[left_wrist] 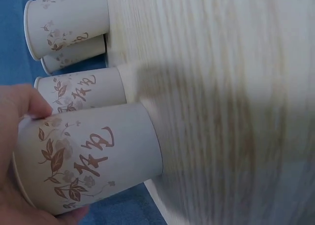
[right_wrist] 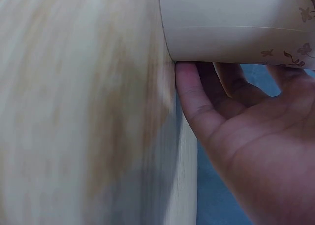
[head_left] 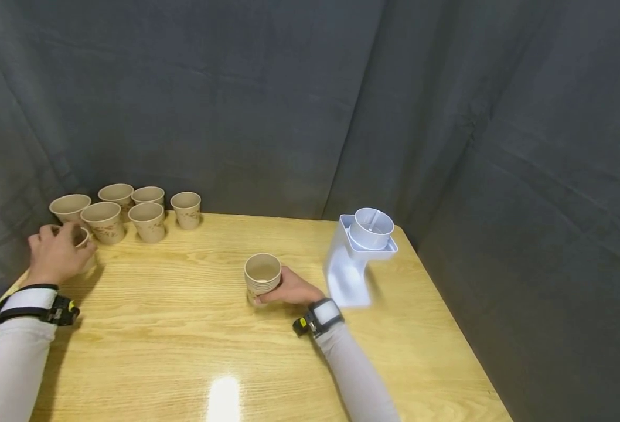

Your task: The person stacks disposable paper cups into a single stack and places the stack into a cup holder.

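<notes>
Stack of paper cups (head_left: 259,287): located near the middle of the surface (head_left: 173,334), mouth up, rims nested. I read the right hand (head_left: 293,287) as grasping this stack from its right side; in the right wrist view, the fingers (right_wrist: 193,89) bear on the cup wall close to the base.

I read the left hand (head_left: 57,255) as gripping a single cup (left_wrist: 93,156) around its rim, at the far left of the surface. From my feeds I cannot tell whether its base touches the wood. The cup wall carries brown leaves and lettering (the neighboring cup bears the same print).

Six other cups (head_left: 149,225) stand upright in a loose group beyond and to the right of the left hand; the rightmost is set apart. A white stand (head_left: 344,284) with a round holder (head_left: 367,236) on top occupies the right side, beyond the right wrist. A dark curtain (head_left: 236,117) encloses the rear.
</notes>
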Demonstrator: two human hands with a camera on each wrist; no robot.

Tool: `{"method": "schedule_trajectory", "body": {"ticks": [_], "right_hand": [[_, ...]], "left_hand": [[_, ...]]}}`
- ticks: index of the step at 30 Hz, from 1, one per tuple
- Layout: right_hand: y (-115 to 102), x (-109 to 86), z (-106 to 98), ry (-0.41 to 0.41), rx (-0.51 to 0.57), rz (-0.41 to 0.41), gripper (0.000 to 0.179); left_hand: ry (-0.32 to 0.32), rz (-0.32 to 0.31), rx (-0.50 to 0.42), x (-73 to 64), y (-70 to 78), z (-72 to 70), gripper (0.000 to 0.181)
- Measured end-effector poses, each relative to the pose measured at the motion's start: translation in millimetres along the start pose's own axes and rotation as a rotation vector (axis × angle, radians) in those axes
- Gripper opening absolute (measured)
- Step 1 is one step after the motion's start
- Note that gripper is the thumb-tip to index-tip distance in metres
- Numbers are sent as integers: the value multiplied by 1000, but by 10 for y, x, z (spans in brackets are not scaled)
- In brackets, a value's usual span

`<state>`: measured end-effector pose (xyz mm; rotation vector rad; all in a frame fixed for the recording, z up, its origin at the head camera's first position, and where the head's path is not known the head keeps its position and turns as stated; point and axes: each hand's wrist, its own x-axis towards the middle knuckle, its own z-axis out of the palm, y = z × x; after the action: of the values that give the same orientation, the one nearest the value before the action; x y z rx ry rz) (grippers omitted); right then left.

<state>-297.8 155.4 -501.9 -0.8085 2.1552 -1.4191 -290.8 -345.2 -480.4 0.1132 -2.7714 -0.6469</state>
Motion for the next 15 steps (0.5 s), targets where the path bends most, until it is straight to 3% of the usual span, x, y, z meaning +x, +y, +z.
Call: {"method": "schedule_trajectory", "body": {"ticks": [9, 15], "right_hand": [[-21, -11, -6, -4, 11, 4, 72], [-7, -10, 5, -3, 26, 2, 74]], "left_hand": [[64, -41, -63, -148, 179, 84, 45], [38, -35, -119, -178, 342, 104, 44]]}}
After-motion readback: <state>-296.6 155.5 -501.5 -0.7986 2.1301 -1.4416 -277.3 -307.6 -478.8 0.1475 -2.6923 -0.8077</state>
